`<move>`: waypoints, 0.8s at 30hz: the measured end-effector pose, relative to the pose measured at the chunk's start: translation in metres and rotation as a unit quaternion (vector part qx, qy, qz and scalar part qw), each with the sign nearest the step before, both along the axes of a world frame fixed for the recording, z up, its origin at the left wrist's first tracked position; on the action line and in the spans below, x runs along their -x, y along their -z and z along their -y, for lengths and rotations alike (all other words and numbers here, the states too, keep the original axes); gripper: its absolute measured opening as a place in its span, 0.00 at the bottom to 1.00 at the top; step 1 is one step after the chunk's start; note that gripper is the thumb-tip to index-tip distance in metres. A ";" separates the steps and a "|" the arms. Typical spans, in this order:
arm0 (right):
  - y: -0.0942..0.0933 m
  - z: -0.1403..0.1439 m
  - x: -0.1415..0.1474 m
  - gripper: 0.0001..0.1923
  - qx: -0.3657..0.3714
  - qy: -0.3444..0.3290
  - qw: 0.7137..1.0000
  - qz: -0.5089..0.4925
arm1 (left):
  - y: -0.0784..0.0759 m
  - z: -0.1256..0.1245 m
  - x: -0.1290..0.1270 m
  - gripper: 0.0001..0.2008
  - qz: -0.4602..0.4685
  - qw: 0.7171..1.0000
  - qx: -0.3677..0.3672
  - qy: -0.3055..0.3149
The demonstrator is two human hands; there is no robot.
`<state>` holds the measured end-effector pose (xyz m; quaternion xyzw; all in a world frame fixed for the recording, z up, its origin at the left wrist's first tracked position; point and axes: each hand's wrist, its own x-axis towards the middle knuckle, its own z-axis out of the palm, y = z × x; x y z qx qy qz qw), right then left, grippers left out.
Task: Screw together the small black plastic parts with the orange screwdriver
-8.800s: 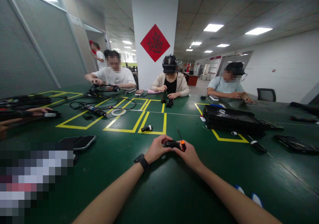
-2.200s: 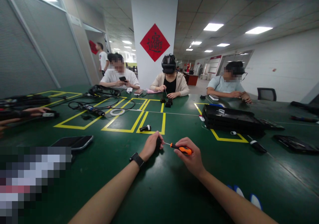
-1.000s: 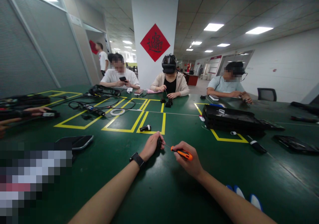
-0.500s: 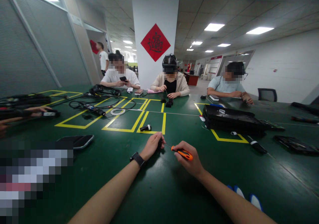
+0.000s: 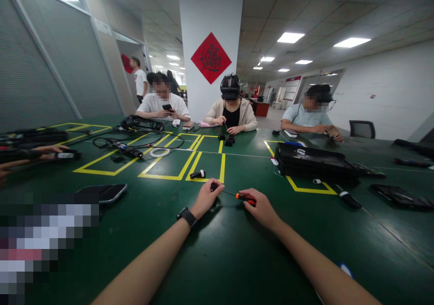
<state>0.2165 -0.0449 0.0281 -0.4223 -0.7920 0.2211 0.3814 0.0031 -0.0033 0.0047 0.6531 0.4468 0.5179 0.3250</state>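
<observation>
My left hand (image 5: pixel 205 198), with a dark watch (image 5: pixel 187 217) on its wrist, is closed around a small black part (image 5: pixel 213 187). Most of that part is hidden by the fingers, so its kind does not show. In my right hand (image 5: pixel 261 209) is an orange-and-black screwdriver (image 5: pixel 246 199), gripped by its handle. Its thin shaft points left and its tip reaches the black part or the fingers around it; contact cannot be made out. Just beyond my left hand, a short black cylinder with a white band (image 5: pixel 198 174) lies on the green table (image 5: pixel 217 260).
Black casings (image 5: pixel 315 160) are stacked at the right, near a black-and-white piece (image 5: pixel 349 197). Cables (image 5: pixel 135 138) and a white ring (image 5: pixel 159 152) lie left of centre. A phone-like device (image 5: pixel 101 193) rests nearer. Several people sit around the table; one person's hand (image 5: pixel 56 150) reaches in from the left.
My right hand has turned the screwdriver, so its handle now lies more under the fingers. The left fingers have shifted, and the black part shows more at their top.
</observation>
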 end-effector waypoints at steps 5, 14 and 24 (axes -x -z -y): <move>0.010 -0.004 0.003 0.13 0.003 0.020 0.999 0.037 | -0.002 0.002 -0.002 0.11 -0.021 1.000 -0.015 0.004; 0.011 -0.004 0.003 0.10 -0.013 0.013 0.999 0.042 | -0.001 0.002 0.000 0.12 -0.010 0.999 0.019 0.035; 0.006 0.000 0.006 0.11 -0.016 0.031 0.999 -0.006 | 0.004 -0.005 0.002 0.12 0.275 0.942 0.170 0.092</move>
